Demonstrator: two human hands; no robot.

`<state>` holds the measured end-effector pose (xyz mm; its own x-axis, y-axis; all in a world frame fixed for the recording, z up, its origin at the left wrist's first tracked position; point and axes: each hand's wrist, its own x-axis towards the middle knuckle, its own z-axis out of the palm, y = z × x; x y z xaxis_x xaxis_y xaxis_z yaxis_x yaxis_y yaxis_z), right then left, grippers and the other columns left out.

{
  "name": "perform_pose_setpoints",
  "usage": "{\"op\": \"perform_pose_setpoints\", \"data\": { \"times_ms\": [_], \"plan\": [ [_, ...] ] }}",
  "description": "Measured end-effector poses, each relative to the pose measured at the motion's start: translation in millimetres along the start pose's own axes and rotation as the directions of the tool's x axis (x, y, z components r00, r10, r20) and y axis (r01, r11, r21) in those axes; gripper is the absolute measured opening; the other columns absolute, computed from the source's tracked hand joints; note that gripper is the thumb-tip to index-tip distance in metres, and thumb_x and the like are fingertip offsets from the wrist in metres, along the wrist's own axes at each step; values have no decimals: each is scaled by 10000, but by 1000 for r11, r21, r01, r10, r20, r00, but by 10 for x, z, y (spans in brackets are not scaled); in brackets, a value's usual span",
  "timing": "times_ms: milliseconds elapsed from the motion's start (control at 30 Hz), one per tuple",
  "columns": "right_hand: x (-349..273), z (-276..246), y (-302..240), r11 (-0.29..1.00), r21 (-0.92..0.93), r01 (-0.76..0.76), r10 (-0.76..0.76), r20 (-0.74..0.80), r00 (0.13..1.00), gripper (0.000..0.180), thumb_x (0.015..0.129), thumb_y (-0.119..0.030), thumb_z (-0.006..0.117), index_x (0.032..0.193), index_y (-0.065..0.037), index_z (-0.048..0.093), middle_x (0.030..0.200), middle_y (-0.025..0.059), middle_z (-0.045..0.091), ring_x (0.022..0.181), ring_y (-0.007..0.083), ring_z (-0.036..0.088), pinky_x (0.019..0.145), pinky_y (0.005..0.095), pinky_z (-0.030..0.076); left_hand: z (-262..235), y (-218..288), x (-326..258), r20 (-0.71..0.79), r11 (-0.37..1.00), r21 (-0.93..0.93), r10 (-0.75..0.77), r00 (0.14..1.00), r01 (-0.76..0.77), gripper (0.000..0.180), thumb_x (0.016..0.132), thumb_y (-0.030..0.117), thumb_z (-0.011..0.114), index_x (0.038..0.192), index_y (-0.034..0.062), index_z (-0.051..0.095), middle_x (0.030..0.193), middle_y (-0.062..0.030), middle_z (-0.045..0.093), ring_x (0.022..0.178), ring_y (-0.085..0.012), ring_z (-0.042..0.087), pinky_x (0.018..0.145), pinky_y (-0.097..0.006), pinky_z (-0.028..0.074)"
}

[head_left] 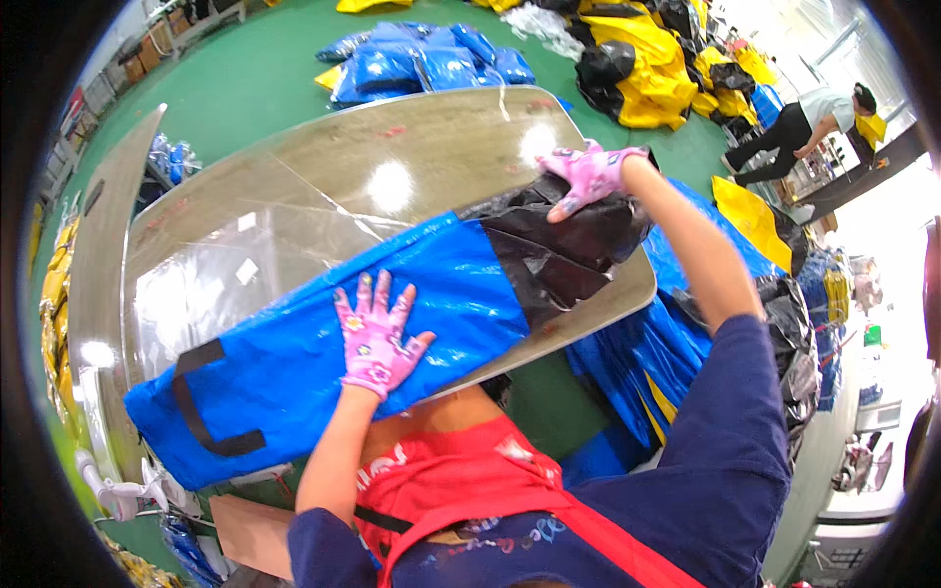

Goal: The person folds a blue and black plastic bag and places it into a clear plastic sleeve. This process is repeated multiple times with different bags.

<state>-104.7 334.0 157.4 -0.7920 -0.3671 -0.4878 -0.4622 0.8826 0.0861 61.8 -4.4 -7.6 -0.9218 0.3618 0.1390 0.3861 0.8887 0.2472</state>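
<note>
A long blue plastic sheet bag (431, 284) with a black end section (549, 260) lies flat and slantwise across the table. Near its left end is a black strap handle (186, 397). My left hand (377, 338), in a pink flowered glove with bare fingertips, rests flat on the blue part, fingers spread. My right hand (588, 178), gloved the same way, lies on the crumpled black end at the table's right, its fingers stretched out and apart. Clear plastic film (211, 269) lies on the table behind the bag.
Packed blue bundles (421, 64) lie on the green floor beyond the table (323, 147). Yellow and black sheets (637, 73) are heaped at the far right, near a bending person (809, 127). More blue sheeting (637, 353) hangs beside my right arm. A cardboard piece (250, 534) is at lower left.
</note>
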Motion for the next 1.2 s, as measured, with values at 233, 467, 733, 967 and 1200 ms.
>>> {"op": "perform_pose_setpoints", "data": {
  "times_ms": [233, 467, 733, 967, 1200],
  "plan": [
    [-1284, 687, 52, 979, 16, 204, -201, -104, 974, 1134, 688, -634, 713, 1474, 26, 230, 1412, 268, 398, 1319, 383, 396, 1140, 520, 191, -71, 2, 4, 119, 995, 79, -66, 991, 56, 736, 802, 568, 603, 1424, 202, 460, 1545, -166, 274, 1439, -394, 180, 1157, -585, 0],
    [-667, 1249, 707, 987, 159, 12, 51, -384, 922, 485, 902, -539, 540, 986, -81, 672, 782, 210, 654, 816, 395, 642, 768, 469, 505, 1, 12, 17, 164, 990, 139, -54, 985, 31, 785, 769, 471, 668, 1430, 128, 422, 1559, -188, 209, 1445, -403, 139, 1157, -580, 12],
    [106, 1534, 799, 917, 317, -242, 233, 66, 970, 698, 848, -688, 504, 915, -29, 723, 956, 212, 694, 928, 370, 663, 846, 431, 495, 50, 189, 281, 103, 972, 212, -121, 987, 97, 683, 845, 468, 575, 1371, 41, 489, 1476, -203, 381, 1408, -411, 249, 1143, -594, 34],
    [-263, 1477, 699, 860, 397, -321, 499, -520, 693, 489, 881, -530, 569, 930, -55, 677, 813, 170, 677, 845, 374, 646, 752, 432, 501, 445, 1090, 1117, -1, 993, -28, 118, 993, -118, 748, 822, 596, 566, 1441, 200, 428, 1522, -132, 327, 1420, -401, 215, 1151, -588, 43],
    [-754, 2233, -243, -125, 796, 592, 990, 57, 132, 280, 893, -185, 687, 1095, -5, 613, 1063, 49, 611, 894, 142, 562, 806, 295, 482, 514, 1044, 1064, -25, 990, -68, 122, 992, -124, 746, 839, 627, 515, 1438, 190, 435, 1520, -149, 324, 1423, -407, 211, 1141, -614, 29]
  ]
}}
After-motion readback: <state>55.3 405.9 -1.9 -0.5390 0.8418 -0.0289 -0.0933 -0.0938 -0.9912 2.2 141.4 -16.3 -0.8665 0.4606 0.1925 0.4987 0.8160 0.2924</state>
